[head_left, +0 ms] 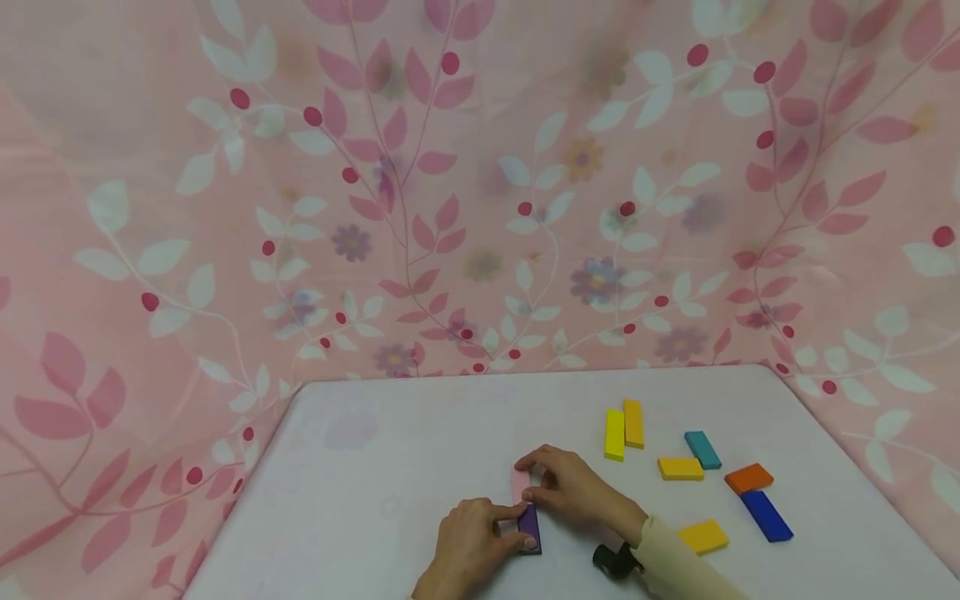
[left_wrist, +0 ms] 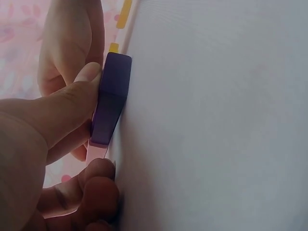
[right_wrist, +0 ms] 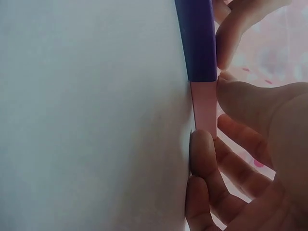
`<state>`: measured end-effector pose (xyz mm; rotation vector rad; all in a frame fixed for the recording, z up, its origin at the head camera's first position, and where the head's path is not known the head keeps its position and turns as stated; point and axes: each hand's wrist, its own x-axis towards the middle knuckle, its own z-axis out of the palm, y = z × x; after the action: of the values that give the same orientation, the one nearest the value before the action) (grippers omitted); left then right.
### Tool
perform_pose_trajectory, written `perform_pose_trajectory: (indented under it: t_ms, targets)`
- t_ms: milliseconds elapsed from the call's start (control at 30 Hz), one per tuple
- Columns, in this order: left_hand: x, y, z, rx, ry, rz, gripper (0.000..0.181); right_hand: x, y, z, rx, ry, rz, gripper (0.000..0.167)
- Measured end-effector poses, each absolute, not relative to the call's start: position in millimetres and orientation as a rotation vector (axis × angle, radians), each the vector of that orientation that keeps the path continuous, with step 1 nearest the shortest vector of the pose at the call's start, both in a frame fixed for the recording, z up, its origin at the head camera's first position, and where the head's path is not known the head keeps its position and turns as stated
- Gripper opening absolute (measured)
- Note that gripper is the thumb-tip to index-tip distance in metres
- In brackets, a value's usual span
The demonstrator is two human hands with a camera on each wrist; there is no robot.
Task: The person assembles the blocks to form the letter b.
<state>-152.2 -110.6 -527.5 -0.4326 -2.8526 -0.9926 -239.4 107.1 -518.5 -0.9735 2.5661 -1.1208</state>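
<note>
A purple block (head_left: pixel 530 530) and a pink block (head_left: pixel 520 485) lie end to end on the white table, the pink one farther from me. My left hand (head_left: pixel 467 540) holds the purple block, thumb at its near end and a finger by the joint. On the pink block, my right hand (head_left: pixel 576 493) has its thumb near the joint and fingers at the far end. In the left wrist view the purple block (left_wrist: pixel 115 79) stands out in front of the thumb. The right wrist view shows the pink block (right_wrist: pixel 205 106) meeting the purple one, fingertips at its other end.
Right of my hands lie a bright yellow block (head_left: pixel 615 435) beside an orange-yellow block (head_left: pixel 633 424), another yellow block (head_left: pixel 681 469) touching a teal block (head_left: pixel 702 450), and an orange block (head_left: pixel 749 478) against a blue block (head_left: pixel 767 516). One more yellow block (head_left: pixel 703 537) lies by the right sleeve.
</note>
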Motion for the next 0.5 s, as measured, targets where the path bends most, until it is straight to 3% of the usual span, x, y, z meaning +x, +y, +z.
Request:
perform_pose_trajectory:
  t_ms: [500]
  targets:
    - [-149.1, -111.3, -530.2, -0.462, -2.788, -0.960, 0.048, -242.2, 112.4, -521.1, -1.035, 2.511, -1.168, 0.036]
